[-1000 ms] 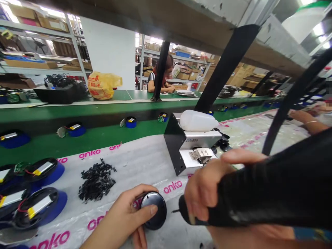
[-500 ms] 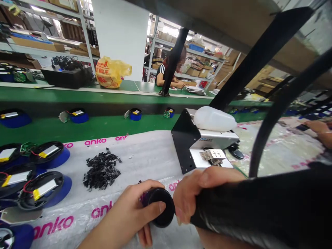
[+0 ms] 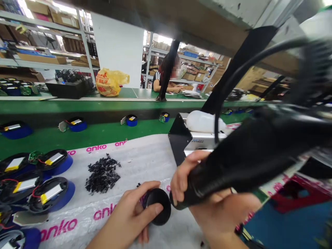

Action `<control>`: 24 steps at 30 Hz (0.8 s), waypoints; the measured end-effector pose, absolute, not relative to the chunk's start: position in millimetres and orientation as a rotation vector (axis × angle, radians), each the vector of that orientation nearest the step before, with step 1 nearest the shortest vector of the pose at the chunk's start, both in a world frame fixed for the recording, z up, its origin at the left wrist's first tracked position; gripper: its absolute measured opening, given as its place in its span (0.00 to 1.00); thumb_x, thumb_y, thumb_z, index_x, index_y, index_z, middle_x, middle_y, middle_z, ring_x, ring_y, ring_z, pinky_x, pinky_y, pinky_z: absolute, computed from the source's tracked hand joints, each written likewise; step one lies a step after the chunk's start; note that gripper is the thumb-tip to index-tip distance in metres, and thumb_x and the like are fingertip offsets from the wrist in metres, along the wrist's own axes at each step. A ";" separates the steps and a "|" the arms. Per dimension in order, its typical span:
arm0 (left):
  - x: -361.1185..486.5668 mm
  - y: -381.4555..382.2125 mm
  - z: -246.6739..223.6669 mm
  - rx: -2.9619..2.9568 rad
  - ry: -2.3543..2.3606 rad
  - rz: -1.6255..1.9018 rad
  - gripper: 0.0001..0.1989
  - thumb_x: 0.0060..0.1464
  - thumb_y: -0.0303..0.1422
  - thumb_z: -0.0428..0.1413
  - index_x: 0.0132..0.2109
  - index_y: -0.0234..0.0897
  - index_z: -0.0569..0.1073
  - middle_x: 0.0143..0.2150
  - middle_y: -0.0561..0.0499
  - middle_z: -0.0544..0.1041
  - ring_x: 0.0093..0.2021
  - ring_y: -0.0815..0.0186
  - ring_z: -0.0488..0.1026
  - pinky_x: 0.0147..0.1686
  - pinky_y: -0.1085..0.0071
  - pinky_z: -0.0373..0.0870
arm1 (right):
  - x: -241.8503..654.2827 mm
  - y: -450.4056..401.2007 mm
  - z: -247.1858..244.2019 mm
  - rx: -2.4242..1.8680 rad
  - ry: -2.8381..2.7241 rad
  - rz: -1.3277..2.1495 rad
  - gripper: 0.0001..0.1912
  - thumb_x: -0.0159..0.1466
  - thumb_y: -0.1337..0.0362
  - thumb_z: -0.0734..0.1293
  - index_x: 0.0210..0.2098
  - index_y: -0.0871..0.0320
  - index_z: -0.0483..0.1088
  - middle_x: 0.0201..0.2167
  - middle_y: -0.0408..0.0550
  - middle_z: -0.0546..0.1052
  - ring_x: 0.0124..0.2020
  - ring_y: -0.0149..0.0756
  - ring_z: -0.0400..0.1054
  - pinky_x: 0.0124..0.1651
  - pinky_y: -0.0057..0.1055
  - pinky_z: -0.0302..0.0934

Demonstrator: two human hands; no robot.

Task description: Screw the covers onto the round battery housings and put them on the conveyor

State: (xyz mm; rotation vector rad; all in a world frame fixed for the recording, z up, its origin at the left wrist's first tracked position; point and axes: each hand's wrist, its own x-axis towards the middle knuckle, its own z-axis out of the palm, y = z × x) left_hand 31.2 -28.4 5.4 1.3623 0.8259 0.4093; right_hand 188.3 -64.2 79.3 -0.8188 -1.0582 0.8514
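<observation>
Your left hand (image 3: 137,211) pinches the round black part (image 3: 162,216), thumb across its face; your right hand (image 3: 219,214) wraps the black tool (image 3: 233,162), its nose beside the part's edge. This looks like lining up, calling for a firm pinch and steady nose. Black bits (image 3: 102,174) lie beyond your left grip.

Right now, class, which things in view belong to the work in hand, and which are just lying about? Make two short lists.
Likely in use:
black round part, in left hand
black tool, in right hand
perhaps small black pieces, blue housings

Probably just lying about:
yellow bag
white bottle
black box with cables
</observation>
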 end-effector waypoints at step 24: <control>29.5 -17.9 12.1 1.795 0.841 0.523 0.35 0.34 0.33 0.75 0.53 0.42 0.76 0.49 0.51 0.82 0.49 0.55 0.77 0.51 0.62 0.70 | 180.2 -45.9 112.0 -0.721 -0.988 0.711 0.32 0.49 0.31 0.70 0.33 0.53 0.70 0.16 0.40 0.71 0.11 0.35 0.63 0.11 0.31 0.59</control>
